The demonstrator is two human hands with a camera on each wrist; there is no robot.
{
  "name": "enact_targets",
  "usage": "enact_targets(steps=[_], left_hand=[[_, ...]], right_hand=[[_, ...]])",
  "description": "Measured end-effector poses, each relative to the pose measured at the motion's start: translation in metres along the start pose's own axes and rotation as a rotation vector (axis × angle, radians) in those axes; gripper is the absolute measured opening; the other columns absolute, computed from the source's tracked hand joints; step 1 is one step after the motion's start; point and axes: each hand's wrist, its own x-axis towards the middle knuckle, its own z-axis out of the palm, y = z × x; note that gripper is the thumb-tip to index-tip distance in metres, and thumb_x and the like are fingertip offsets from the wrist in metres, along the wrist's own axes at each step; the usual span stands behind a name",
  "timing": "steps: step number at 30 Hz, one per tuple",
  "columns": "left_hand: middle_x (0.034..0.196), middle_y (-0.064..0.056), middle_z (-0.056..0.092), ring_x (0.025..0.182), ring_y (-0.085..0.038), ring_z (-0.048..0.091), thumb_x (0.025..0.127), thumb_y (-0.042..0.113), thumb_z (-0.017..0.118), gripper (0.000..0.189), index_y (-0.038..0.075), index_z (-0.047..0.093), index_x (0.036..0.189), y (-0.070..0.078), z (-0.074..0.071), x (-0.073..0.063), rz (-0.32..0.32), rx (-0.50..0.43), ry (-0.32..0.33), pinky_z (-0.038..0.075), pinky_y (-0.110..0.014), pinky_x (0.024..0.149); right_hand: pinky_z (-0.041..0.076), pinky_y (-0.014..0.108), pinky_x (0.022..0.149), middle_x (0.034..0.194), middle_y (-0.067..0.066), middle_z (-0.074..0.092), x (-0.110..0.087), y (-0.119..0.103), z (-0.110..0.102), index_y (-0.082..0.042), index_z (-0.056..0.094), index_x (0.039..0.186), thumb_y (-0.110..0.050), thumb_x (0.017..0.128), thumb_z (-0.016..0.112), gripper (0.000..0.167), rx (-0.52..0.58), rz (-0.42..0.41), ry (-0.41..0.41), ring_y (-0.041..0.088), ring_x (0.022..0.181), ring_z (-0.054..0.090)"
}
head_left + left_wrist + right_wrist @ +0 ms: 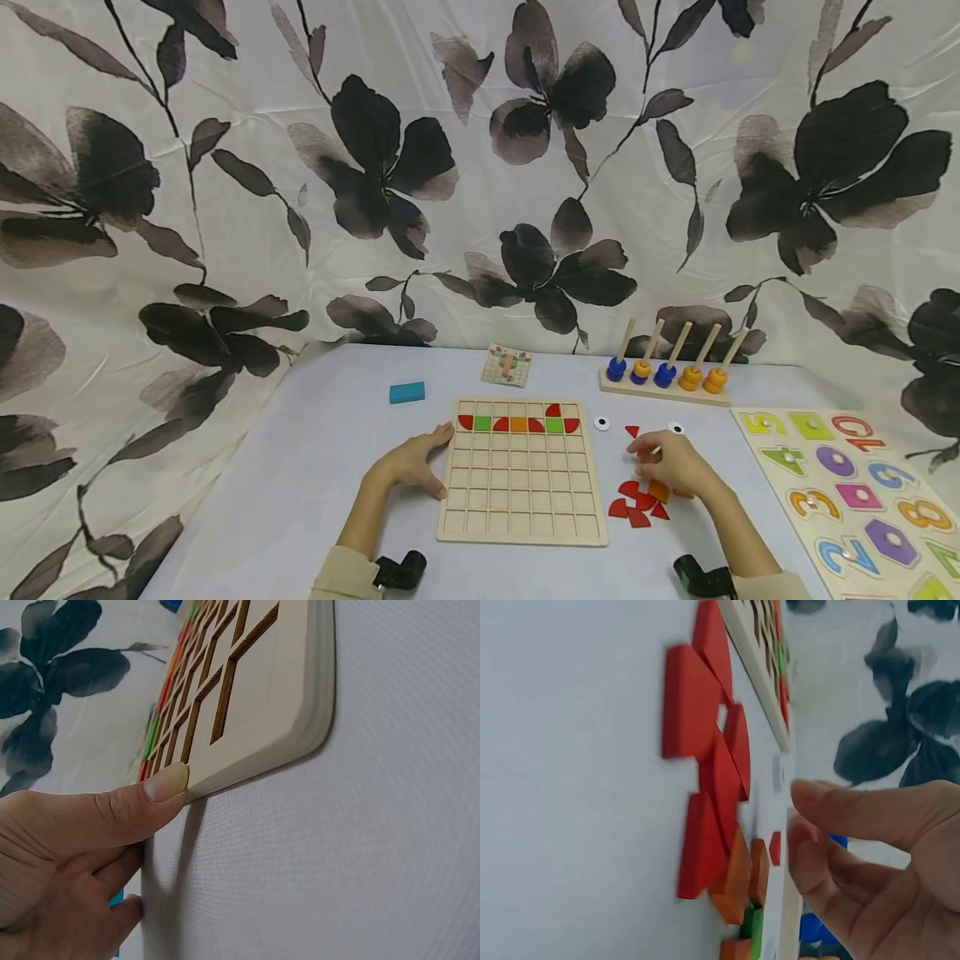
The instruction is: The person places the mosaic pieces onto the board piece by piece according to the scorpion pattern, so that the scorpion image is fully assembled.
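Observation:
A wooden grid board (521,493) lies flat, with red, green and orange pieces (518,425) along an upper row. One more red quarter-round piece (553,410) sits in the row above. At the board's left edge, my left hand (411,463) touches with its thumb and fingers spread; in the left wrist view the thumb (124,814) rests against the edge near a corner. Above the loose red pieces (638,517) and orange piece (658,491) hovers my right hand (675,461), fingers loosely bent. In the right wrist view, nothing shows between its thumb and fingers.
Behind the board are a patterned card (507,365) and a blue block (407,392). A peg stand with blue and yellow beads (663,390) stands at the back right. A number and shape puzzle board (851,500) lies right. Two small white round pieces (602,423) lie nearby.

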Motion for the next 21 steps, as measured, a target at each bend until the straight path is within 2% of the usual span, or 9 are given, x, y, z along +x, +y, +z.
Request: enact_targets(steps=[4, 7, 10, 16, 21], left_hand=[[0.151, -0.014, 0.030, 0.140, -0.034, 0.024, 0.053, 0.000, 0.085, 0.099, -0.001, 0.039, 0.141, 0.001, 0.000, -0.001, -0.008, 0.011, 0.000, 0.022, -0.051, 0.111], [0.151, -0.014, 0.030, 0.140, -0.034, 0.024, 0.053, 0.001, 0.086, 0.099, -0.001, 0.040, 0.141, 0.000, 0.000, -0.001, -0.012, 0.015, 0.003, 0.022, -0.052, 0.111], [0.151, -0.014, 0.030, 0.140, -0.034, 0.024, 0.053, 0.002, 0.086, 0.099, -0.001, 0.039, 0.141, -0.002, 0.000, 0.000, -0.008, 0.016, 0.004, 0.022, -0.052, 0.111], [0.151, -0.014, 0.030, 0.140, -0.034, 0.024, 0.053, 0.001, 0.086, 0.100, -0.001, 0.040, 0.141, -0.004, 0.001, 0.000, 0.000, 0.011, 0.004, 0.022, -0.051, 0.112], [0.151, -0.014, 0.030, 0.140, -0.035, 0.024, 0.052, 0.001, 0.086, 0.099, -0.002, 0.040, 0.140, -0.002, 0.001, 0.000, 0.002, 0.007, 0.008, 0.022, -0.052, 0.111]], right_hand=[[0.045, 0.023, 0.057, 0.076, 0.000, 0.057, -0.018, -0.003, 0.010, -0.002, 0.070, 0.095, -0.006, 0.071, 0.078, 0.025, 0.011, -0.093, -0.134, 0.013, 0.067, 0.050], [0.043, 0.021, 0.055, 0.075, -0.001, 0.056, -0.026, -0.004, 0.018, -0.003, 0.070, 0.095, -0.008, 0.068, 0.081, 0.029, 0.022, -0.141, -0.183, 0.010, 0.066, 0.048], [0.041, 0.021, 0.056, 0.075, -0.002, 0.056, -0.029, -0.005, 0.024, -0.002, 0.072, 0.096, -0.009, 0.067, 0.081, 0.030, 0.003, -0.160, -0.176, 0.009, 0.067, 0.046], [0.042, 0.023, 0.059, 0.079, -0.004, 0.061, -0.030, -0.010, 0.032, -0.005, 0.073, 0.086, -0.010, 0.066, 0.082, 0.023, -0.085, -0.169, -0.100, 0.011, 0.070, 0.048], [0.040, 0.021, 0.053, 0.071, -0.003, 0.054, -0.031, -0.011, 0.032, -0.008, 0.065, 0.078, -0.005, 0.065, 0.082, 0.021, -0.043, -0.182, -0.101, 0.010, 0.063, 0.046]])
